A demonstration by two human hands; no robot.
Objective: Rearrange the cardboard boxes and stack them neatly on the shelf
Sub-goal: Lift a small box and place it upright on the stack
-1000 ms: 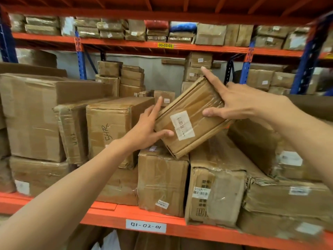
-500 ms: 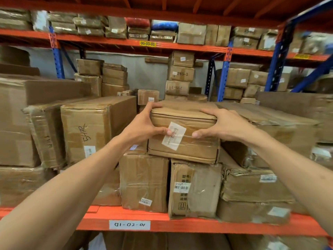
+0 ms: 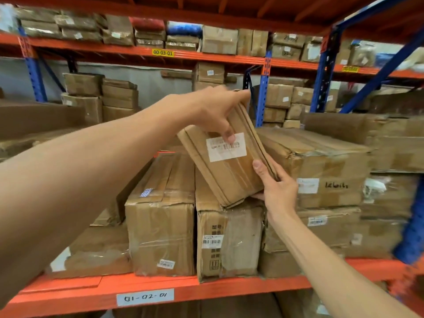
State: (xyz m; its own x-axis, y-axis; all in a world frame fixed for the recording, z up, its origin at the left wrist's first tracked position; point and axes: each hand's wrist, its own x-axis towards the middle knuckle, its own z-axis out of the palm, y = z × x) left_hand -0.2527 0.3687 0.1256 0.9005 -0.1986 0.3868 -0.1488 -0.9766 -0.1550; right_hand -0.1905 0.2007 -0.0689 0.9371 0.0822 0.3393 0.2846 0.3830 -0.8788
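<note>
- The orange shelf (image 3: 229, 289) runs below both hands, its front beam carrying a white handwritten tag (image 3: 145, 297) reading "01-02-01", low and to the left of the right forearm.
- A wide taped carton (image 3: 321, 157) lies directly right of the hands, its near left corner close against the right hand's knuckles; a white sticker and dark handwriting mark its front face. More crushed cartons sit under it and further right.
- A tall carton (image 3: 160, 226) stands below the left hand, wrapped in clear tape, with a small label near its bottom edge.
- Another upright carton (image 3: 229, 244), with a barcode sticker on its front, stands directly beneath the hands, just beside the tall one; the held box's lower corner meets its top.
- A flatter, torn carton (image 3: 91, 255) lies under the left forearm, partly hidden by that arm.
- The small cardboard box (image 3: 229, 171), the one being handled, is tilted between the two hands above the upright cartons, its white barcode label facing the camera.
- The left hand (image 3: 206, 109) clamps the box's upper end from above, thumb pressed onto the label, fingers curled over the far edge.
- The right hand (image 3: 275, 187) grips the lower right edge, thumb on the front face, fingers wrapped behind and under.
- Beyond the hands, a farther rack holds stacked small cartons, blurred.
</note>
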